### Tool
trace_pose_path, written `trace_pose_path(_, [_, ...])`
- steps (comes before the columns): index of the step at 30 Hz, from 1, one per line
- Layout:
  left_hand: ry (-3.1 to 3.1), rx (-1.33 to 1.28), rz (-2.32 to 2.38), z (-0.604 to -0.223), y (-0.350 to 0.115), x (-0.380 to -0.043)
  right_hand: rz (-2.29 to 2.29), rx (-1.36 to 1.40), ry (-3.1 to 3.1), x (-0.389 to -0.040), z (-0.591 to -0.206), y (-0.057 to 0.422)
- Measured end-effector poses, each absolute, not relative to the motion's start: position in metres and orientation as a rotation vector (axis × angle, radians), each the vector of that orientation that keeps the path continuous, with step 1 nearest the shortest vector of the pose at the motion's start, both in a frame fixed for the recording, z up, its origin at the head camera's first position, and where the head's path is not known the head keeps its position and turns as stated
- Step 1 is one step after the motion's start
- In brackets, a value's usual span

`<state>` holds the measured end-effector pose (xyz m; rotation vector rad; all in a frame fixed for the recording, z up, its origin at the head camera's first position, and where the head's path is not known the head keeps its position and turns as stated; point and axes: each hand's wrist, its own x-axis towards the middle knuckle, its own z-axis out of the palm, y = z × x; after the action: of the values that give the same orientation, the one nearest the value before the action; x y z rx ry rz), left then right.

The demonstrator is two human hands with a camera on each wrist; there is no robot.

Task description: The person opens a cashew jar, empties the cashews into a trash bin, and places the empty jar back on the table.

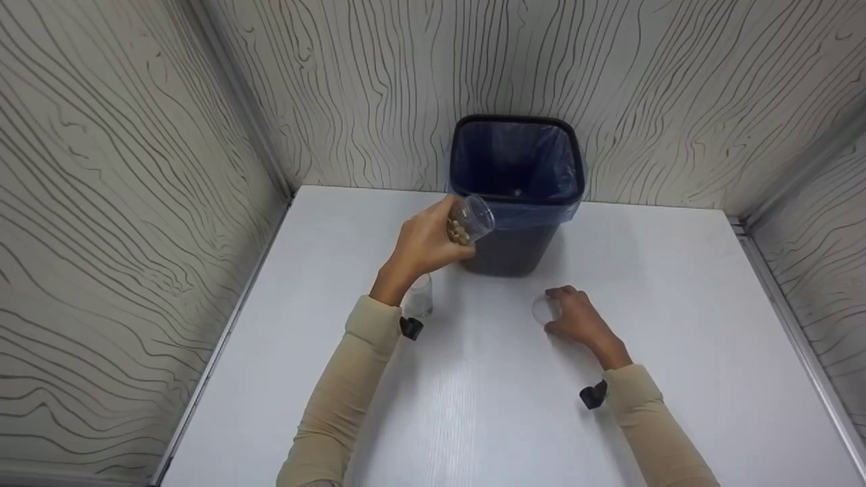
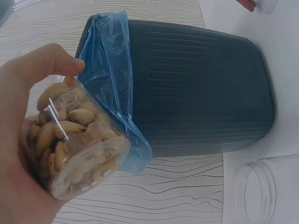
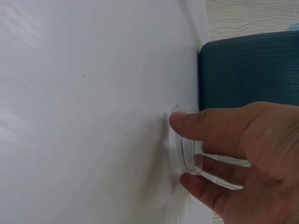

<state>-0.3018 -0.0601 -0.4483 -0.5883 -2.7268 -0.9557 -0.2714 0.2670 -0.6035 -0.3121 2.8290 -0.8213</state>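
My left hand (image 1: 427, 237) grips a clear plastic jar (image 1: 480, 215) of nuts (image 2: 70, 123), tilted with its mouth toward the bin. The jar is above the table, at the near-left side of the bin (image 1: 511, 247). In the left wrist view the nuts are pale brown and fill much of the jar. My right hand (image 1: 580, 318) holds a clear round lid (image 3: 185, 149) by its edge, thumb on one side and fingers on the other, close to the tabletop. Behind my left wrist stands a second clear jar (image 1: 421, 301), partly hidden by the arm.
The dark bin, lined with a blue plastic bag (image 2: 110, 70), stands at the back of the white table (image 1: 473, 392). Wood-patterned panels (image 1: 365, 88) rise behind the table and on both sides. Another clear rounded edge shows below the lid in the right wrist view.
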Motion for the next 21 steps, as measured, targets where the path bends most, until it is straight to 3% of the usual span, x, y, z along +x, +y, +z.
trace_pose_path(21, [-2.728, -0.571, -0.979, -0.4392, -0.0642, -0.3067, -0.789, -0.333, 2.847, -0.267, -0.6005, 0.2647])
